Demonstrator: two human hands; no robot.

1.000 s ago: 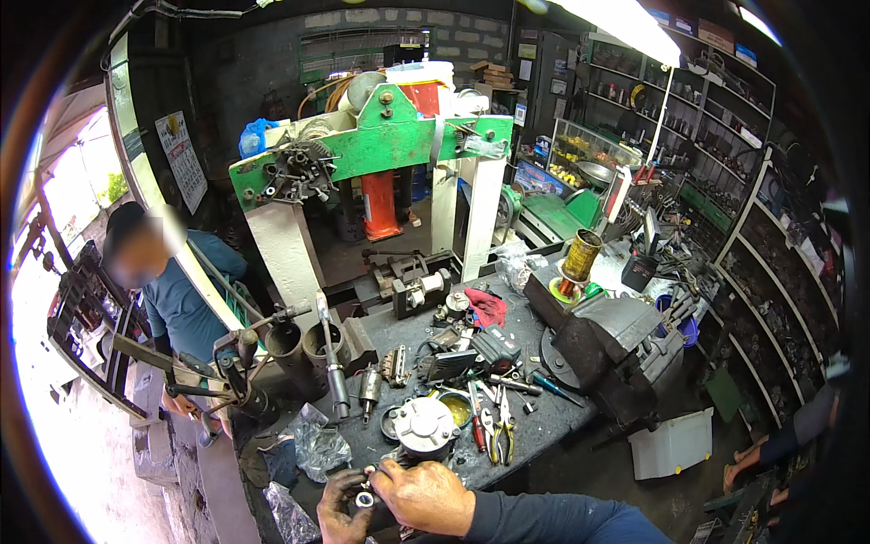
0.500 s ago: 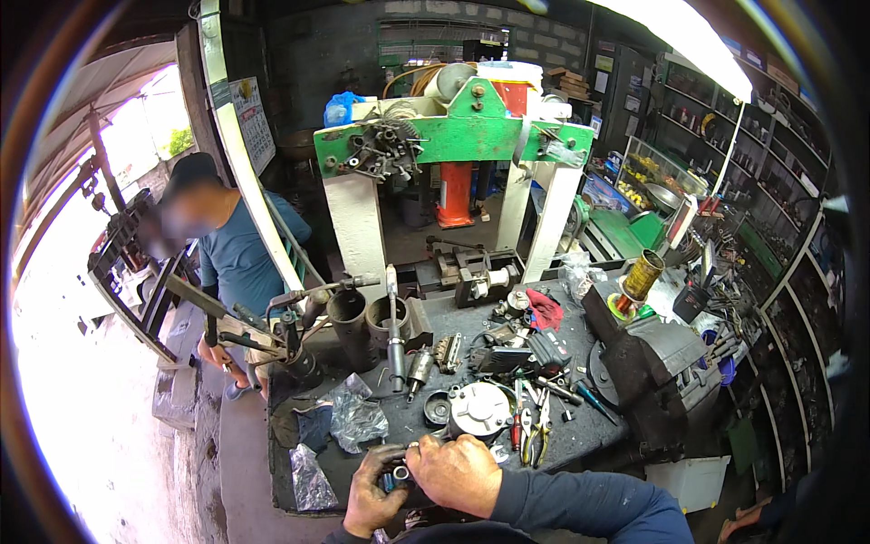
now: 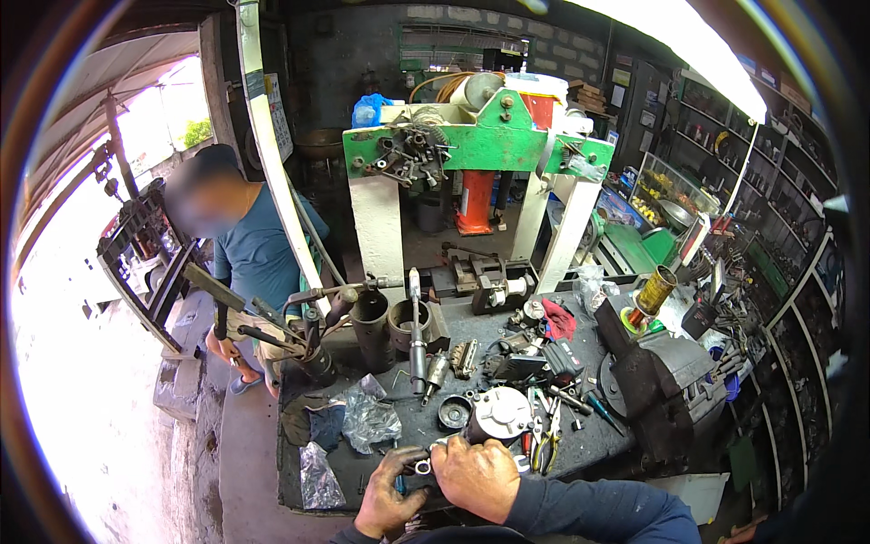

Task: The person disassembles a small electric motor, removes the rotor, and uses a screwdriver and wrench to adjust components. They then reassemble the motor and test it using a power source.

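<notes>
My left hand [image 3: 391,497] is bent near the front edge of the bench, its fingertips against a small shiny metal ring [image 3: 422,467]. Its thumb stands apart below, and a bit of something blue [image 3: 400,484] shows between thumb and fingers. My right hand [image 3: 478,478] is closed in a fist directly beside the ring, back of the hand upward. The ring looks like the end of a larger metal part, which my right fingers hide. Just beyond the hands lie a round pale metal cover [image 3: 501,412] and a dark round cup [image 3: 453,412].
Yellow-handled pliers [image 3: 546,450] and other hand tools lie right of the cover. Clear plastic bags [image 3: 372,423] rest at the left. Metal cylinders [image 3: 371,326] stand behind, before a green-beamed frame [image 3: 489,150]. A dark machine housing [image 3: 666,376] occupies the right. A person [image 3: 267,245] stands left.
The whole view has shifted, so the bench appears farther right and lower. My left thumb has opened away from its fingers, while my right fist stays against the metal part.
</notes>
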